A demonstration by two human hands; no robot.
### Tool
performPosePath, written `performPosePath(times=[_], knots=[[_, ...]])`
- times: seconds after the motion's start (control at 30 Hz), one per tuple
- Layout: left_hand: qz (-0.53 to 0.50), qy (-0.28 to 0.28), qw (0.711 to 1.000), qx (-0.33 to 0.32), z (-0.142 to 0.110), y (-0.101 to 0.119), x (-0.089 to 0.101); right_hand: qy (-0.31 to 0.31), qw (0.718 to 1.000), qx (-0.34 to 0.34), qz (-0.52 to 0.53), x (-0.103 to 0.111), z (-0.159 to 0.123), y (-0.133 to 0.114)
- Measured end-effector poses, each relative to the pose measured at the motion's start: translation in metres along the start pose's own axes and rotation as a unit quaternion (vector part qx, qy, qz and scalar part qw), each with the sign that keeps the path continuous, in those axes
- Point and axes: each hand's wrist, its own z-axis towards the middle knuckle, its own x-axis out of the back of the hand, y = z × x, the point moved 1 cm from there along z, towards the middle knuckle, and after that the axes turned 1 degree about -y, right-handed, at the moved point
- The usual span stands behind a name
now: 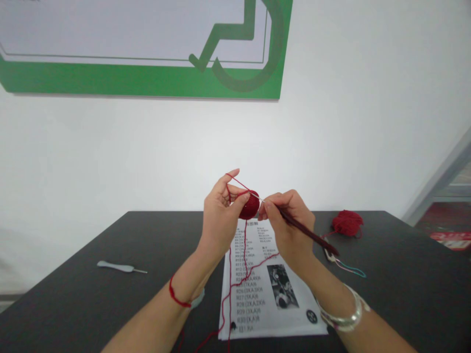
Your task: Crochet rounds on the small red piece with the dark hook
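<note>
My left hand (222, 211) pinches a small round piece of red crochet work (250, 206) between thumb and fingers. Red yarn (237, 181) runs over its raised index finger to the work. In my right hand (290, 220) is a crochet hook (309, 232) with a dark reddish-brown handle, held like a pencil. The hook's thin metal shaft reaches the top edge of the crochet piece; its very tip is too small to make out. Strands of red yarn hang from the work over the printed pattern sheet (253, 314) below my hands.
On the black table (154, 314), a grey-handled crochet hook (121, 267) lies to the left. A ball of red yarn (347, 223) sits at the back right, near a looped cord (349, 267). Behind stands a white wall (110, 157) with a green-bordered sign (147, 81).
</note>
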Motion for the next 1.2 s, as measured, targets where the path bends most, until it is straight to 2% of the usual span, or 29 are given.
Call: performPosePath(times=[0.1, 0.13, 0.23, 0.27, 0.3, 0.37, 0.43, 0.47, 0.5, 0.53, 0.63, 0.7, 0.77, 0.93, 1.2], knots=[[0.01, 0.003, 1.0, -0.001, 0.0, -0.002, 0.0, -0.006, 0.996, 0.066, -0.059, 0.001, 0.001, -0.002], [0.012, 0.002, 1.0, -0.002, 0.0, -0.002, 0.0, -0.01, 0.998, 0.053, -0.04, 0.002, 0.002, -0.002], [0.015, -0.004, 1.0, -0.008, -0.001, -0.003, 0.002, -0.012, 0.995, -0.061, 0.076, 0.003, 0.003, 0.001], [0.019, -0.005, 1.0, -0.01, -0.001, -0.003, 0.002, -0.01, 0.993, -0.076, 0.089, 0.002, 0.003, 0.003], [0.02, -0.004, 1.0, -0.007, -0.001, -0.003, 0.002, -0.007, 0.995, -0.062, 0.072, 0.002, 0.002, 0.004], [0.01, 0.001, 1.0, 0.011, 0.0, -0.003, 0.001, -0.001, 0.999, 0.039, -0.025, 0.001, 0.0, 0.005], [-0.007, 0.007, 1.0, 0.03, 0.0, -0.001, 0.0, -0.032, 0.977, 0.181, -0.105, -0.002, -0.003, 0.006], [-0.015, 0.009, 0.999, 0.035, 0.0, 0.0, -0.001, -0.04, 0.967, 0.219, -0.126, -0.003, -0.004, 0.006], [-0.02, 0.009, 0.999, 0.037, 0.0, 0.001, -0.001, -0.04, 0.964, 0.229, -0.131, -0.004, -0.005, 0.006], [-0.022, 0.008, 0.999, 0.037, 0.0, 0.002, -0.001, -0.029, 0.97, 0.209, -0.119, -0.004, -0.004, 0.006], [-0.021, 0.0, 0.999, 0.03, 0.0, 0.005, 0.001, 0.007, 0.997, 0.07, 0.012, -0.003, 0.0, 0.005], [-0.019, -0.002, 0.999, 0.027, -0.001, 0.006, 0.002, -0.002, 0.993, -0.001, 0.117, -0.001, 0.004, 0.005], [-0.019, -0.004, 0.999, 0.03, -0.001, 0.007, 0.004, -0.019, 0.984, -0.035, 0.176, 0.001, 0.008, 0.006], [-0.026, -0.013, 0.999, 0.042, -0.001, 0.006, 0.005, -0.03, 0.979, -0.058, 0.192, 0.004, 0.012, 0.005], [-0.04, -0.033, 0.997, 0.057, 0.0, 0.009, 0.005, -0.08, 0.991, 0.002, 0.106, 0.012, 0.01, 0.011]])
